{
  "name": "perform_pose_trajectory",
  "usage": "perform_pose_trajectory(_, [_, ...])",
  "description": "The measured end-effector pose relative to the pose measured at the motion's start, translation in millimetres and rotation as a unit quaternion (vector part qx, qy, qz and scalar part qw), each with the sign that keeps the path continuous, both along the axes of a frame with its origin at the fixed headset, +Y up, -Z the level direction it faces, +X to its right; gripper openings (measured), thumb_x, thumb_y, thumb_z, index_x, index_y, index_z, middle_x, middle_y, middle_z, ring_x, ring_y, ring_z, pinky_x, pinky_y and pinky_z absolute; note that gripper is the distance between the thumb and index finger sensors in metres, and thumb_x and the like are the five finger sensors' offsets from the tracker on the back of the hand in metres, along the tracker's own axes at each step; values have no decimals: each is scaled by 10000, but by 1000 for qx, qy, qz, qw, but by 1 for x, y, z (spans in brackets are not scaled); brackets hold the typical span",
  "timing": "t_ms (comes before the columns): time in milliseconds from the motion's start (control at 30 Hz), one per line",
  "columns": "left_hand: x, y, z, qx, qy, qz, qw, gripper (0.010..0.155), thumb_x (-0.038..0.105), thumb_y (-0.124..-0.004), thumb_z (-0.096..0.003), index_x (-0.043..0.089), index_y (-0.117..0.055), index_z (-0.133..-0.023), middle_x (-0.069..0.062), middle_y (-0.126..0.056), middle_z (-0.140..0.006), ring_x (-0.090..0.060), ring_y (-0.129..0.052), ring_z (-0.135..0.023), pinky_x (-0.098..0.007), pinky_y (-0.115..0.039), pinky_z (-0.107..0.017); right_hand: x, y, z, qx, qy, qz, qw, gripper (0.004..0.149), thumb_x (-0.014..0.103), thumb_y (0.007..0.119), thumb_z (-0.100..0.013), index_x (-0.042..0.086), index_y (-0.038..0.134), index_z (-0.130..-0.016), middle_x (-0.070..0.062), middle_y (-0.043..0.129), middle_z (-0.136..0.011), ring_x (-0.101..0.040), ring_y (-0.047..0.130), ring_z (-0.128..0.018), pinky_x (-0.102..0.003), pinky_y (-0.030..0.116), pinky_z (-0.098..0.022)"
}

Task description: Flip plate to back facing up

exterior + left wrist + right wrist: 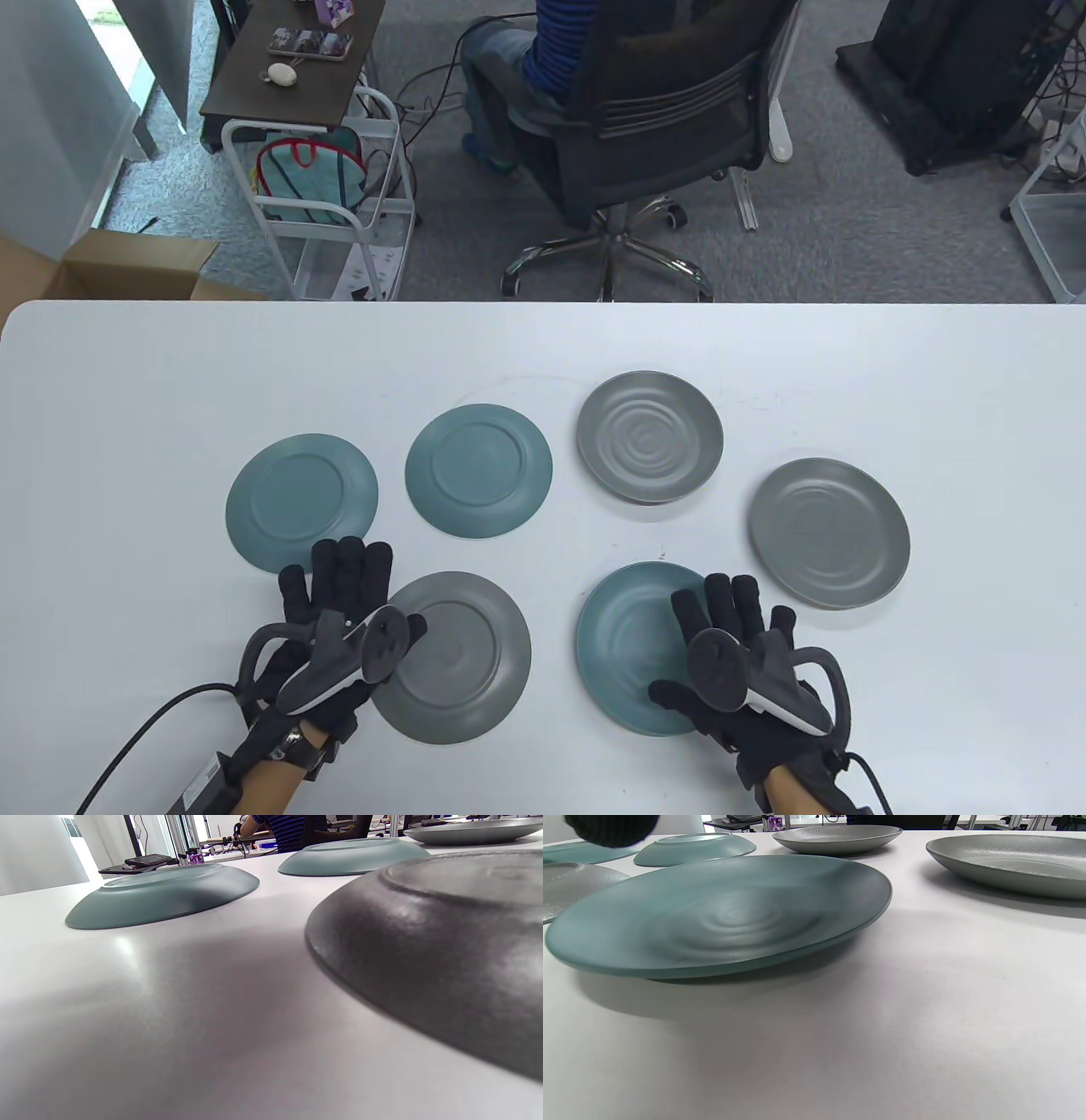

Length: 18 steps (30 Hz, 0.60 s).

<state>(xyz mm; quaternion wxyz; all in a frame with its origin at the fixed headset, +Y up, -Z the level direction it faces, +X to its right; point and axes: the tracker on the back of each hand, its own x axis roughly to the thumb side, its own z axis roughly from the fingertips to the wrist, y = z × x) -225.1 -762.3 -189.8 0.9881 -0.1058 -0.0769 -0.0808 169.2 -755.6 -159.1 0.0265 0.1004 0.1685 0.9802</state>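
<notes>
- the right hand [747,671] lies over the near teal plate [632,645], its fingers [721,598] spread across the plate's right side; whether the thumb is hooked under the rim cannot be told.
- in the right wrist view this teal plate [721,916] shows its rippled face up and looks tilted, its right edge raised off the surface [925,1005], so its flip seems to be just starting.
- the left hand [331,628] rests flat beside the near grey plate [462,658], fingers [348,564] extended and close together, gripping nothing; the thumb touches or overlaps that plate's left rim.
- that near grey plate [445,942] already lies back up, foot ring on top.
- farther off, the two teal plates [301,501] [478,469] also lie back up.
- the right grey plate [829,532] and the far grey plate [650,435] sit face up, untouched.
- judged so: three of six are done, one is in hand, two are left.
</notes>
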Motion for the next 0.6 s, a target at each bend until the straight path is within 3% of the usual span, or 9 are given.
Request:
perform_pose_trajectory(233, [-3, -1, -1, -9, 3, 12, 1000, 884, 716, -406, -551, 160, -189, -1204, -196, -255, -1220, -486, -330, -1175, -698, -321, -774, -9, 10, -4, -6, 13, -7, 1000, 942, 685, 622, -463, 194, 194, -1143, -228, 209, -1198, -480, 207, -1092, -724, 268, -736])
perform_pose_trajectory(400, [-4, 0, -2, -9, 4, 9, 1000, 883, 716, -406, -551, 162, -194, -1205, -194, -263, -1220, -481, -336, -1177, -698, -326, -774, -21, 22, -2, 0, 26, -8, 1000, 901, 670, 632, -467, 177, 306, -1148, -240, 403, -1191, -502, 467, -1072, -697, 429, -733])
perform_pose_trajectory(600, [-4, 0, -2, -6, 2, 7, 1000, 879, 714, -409, -551, 163, -199, -1205, -194, -267, -1221, -483, -340, -1176, -697, -328, -774, -37, 18, 3, -9, 47, 14, 999, 881, 663, 639, -463, 155, 395, -1140, -243, 532, -1156, -505, 614, -1010, -661, 544, -705])
